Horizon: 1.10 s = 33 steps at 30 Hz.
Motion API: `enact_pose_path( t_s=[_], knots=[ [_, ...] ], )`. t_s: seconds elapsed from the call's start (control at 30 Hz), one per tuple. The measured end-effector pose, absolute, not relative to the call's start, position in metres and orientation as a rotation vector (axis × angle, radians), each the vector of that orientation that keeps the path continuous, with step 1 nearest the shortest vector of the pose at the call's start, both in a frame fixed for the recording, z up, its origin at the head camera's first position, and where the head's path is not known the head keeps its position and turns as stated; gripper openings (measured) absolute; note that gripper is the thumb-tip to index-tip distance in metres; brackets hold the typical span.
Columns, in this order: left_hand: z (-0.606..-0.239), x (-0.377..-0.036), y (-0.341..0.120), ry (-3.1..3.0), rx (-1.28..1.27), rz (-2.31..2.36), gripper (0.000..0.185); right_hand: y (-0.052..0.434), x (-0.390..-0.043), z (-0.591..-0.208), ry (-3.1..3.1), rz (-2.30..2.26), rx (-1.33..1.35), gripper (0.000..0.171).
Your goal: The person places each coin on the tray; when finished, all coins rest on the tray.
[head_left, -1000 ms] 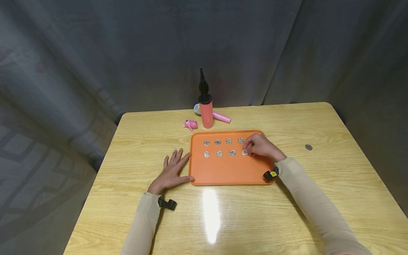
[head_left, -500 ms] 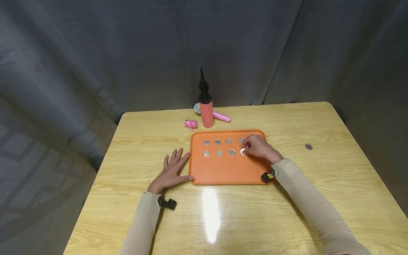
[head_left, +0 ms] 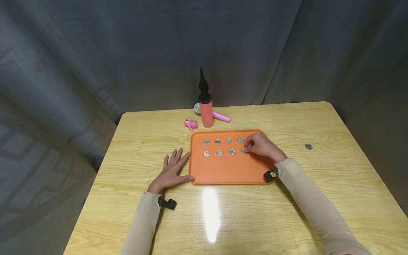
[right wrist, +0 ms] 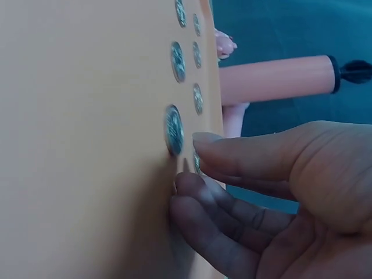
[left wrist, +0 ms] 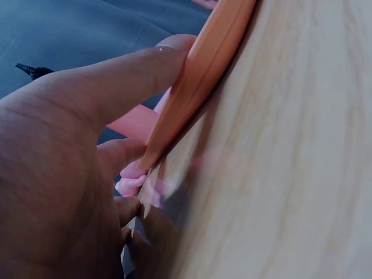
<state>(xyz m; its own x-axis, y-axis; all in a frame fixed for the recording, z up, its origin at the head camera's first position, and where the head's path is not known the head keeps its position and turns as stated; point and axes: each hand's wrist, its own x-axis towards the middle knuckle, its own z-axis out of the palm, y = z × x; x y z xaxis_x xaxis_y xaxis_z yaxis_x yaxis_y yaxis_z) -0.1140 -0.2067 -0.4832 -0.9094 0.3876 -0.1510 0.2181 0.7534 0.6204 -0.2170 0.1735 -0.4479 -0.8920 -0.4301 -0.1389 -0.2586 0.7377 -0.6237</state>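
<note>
Silver coins lie in two rows on an orange tray (head_left: pixel 229 171). My right hand (head_left: pixel 262 146) is over the tray's right side, its fingertips at the near row's rightmost coin (head_left: pixel 243 152) and partly covering it. In the right wrist view the thumb (right wrist: pixel 215 152) stands apart from the bent fingers (right wrist: pixel 200 224); only a sliver of coin rim shows by the fingertips. A neighbouring coin (right wrist: pixel 174 129) lies flat beside them. My left hand (head_left: pixel 171 173) is spread on the table, thumb and index finger touching the tray's left edge (left wrist: pixel 192 75).
A loose coin (head_left: pixel 308 146) lies on the table at the right. Behind the tray stand a pink hand pump (head_left: pixel 207 115) with a black nozzle, a pink stick-shaped toy (head_left: pixel 222 117) and a small pink figure (head_left: pixel 191 124). Grey curtains (head_left: pixel 204 42) hang behind the table.
My right hand shifted slightly left, then back right. The coin at its fingertips moved a little left, flashed white, and now looks flat in line. My left hand stayed put.
</note>
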Motion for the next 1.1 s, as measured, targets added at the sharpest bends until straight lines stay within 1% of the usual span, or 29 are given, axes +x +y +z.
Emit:
enact_pose_path(
  t_s=[0.3, 0.63, 0.77, 1.1],
  knots=[
    [-0.485, -0.113, -0.207, 2.685, 0.480, 0.904, 0.098, 0.198, -0.222, -0.434, 2.704, -0.936, -0.444, 0.012],
    [-0.484, -0.114, -0.208, 2.688, 0.477, 0.891, 0.098, 0.258, -0.224, -0.416, 2.772, -0.943, -0.320, 0.022],
    [-0.485, -0.114, -0.208, 2.686, 0.469, 0.888, 0.098, 0.281, -0.223, -0.415, 2.828, -0.917, -0.254, 0.023],
    [-0.487, -0.114, -0.208, 2.696, 0.482, 0.882, 0.098, 0.332, -0.217, -0.419, 2.808, -0.904, -0.056, 0.033]
  ],
)
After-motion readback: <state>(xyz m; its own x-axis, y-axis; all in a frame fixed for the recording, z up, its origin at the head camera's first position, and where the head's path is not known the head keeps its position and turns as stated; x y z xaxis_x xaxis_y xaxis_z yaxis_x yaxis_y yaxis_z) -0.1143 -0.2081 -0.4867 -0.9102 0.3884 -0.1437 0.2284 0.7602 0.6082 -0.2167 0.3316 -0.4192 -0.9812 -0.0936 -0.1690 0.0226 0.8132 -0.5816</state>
